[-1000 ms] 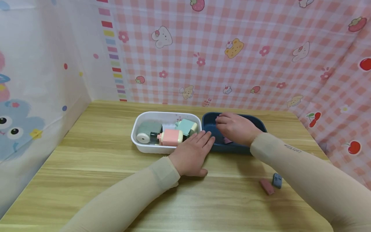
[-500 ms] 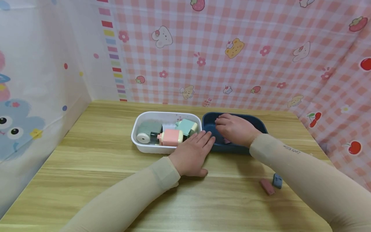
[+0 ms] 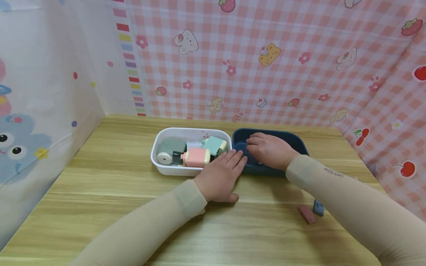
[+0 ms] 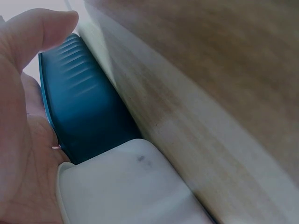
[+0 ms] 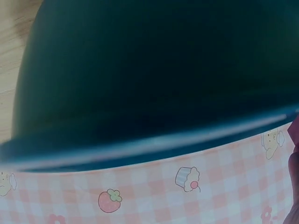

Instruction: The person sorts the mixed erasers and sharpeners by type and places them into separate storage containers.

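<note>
My left hand (image 3: 220, 178) lies flat with its fingers straight across the adjoining corners of a white box (image 3: 178, 171) and a dark blue box (image 3: 247, 169). The left wrist view shows its palm against the outer walls of both. My right hand (image 3: 271, 150) reaches over the blue box, fingers curled down inside it. At these fingertips a small magenta piece (image 5: 294, 129) shows at the edge of the right wrist view, pinched there; most of it is hidden. A bit of purple (image 3: 260, 162) shows in the box under the hand.
Inside the white box lie a pink-and-cream bottle (image 3: 197, 157), a mint one (image 3: 215, 144) and a grey-green one (image 3: 171, 147) with a white disc. On the wooden table at right are a small pink block (image 3: 307, 214) and a blue-grey block (image 3: 318, 207). Curtains stand behind.
My right hand has sunk slightly lower and nearer in the blue box, covering more of the purple bit. The left hand has stayed still.
</note>
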A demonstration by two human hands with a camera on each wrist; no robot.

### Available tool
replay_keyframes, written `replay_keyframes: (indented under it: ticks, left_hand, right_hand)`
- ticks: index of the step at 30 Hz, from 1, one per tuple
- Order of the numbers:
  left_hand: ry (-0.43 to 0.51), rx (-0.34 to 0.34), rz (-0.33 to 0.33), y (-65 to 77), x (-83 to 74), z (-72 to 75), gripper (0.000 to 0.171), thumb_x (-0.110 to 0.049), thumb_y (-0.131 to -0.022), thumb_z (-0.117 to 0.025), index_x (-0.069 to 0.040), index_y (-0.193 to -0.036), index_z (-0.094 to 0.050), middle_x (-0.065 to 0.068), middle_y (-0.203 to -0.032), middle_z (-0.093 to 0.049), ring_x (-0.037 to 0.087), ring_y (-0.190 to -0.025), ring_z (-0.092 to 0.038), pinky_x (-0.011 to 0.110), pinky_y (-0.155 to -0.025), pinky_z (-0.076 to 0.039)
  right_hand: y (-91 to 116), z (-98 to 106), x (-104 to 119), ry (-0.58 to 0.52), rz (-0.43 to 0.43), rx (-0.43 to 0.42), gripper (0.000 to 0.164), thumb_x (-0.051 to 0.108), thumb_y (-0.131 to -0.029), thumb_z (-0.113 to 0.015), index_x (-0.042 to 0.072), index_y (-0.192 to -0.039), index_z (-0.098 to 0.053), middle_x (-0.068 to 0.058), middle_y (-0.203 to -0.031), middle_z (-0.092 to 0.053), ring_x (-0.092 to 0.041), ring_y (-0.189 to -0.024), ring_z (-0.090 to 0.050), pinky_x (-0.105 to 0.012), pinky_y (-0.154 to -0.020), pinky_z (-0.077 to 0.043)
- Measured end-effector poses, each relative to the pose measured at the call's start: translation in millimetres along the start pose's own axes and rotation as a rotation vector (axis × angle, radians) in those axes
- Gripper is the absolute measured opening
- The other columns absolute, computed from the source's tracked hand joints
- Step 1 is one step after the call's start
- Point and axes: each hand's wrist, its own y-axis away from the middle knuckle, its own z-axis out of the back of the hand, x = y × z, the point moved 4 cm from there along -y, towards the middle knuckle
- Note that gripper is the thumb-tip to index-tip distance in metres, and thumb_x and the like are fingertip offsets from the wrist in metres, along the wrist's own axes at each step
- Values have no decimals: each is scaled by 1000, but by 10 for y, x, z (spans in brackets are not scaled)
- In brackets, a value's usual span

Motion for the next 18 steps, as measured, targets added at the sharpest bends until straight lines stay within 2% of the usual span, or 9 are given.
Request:
replay_keyframes:
  ticks: [12, 18]
  left_hand:
    - [2, -17, -5, -7, 4, -7, 115, -72, -87, -68, -8, -169, -20, 12, -178, -17, 30, -164, -18, 44, -134, -21]
    - [4, -22, -11, -5, -1, 0, 114, -71, -87, -68, -7, -169, -20, 12, -178, -16, 31, -164, -19, 44, -134, -21]
  right_hand:
    - [15, -6, 5, -20, -8, -28, 30, 3, -81, -88, 5, -109, -78, -12, -118, -78, -30, -120, -70, -44, -107, -57]
    - [39, -14, -3, -10, -5, -35, 30, 6, -80, -90, 6, -107, -77, -12, -117, -78, -29, -119, -71, -44, -106, -57]
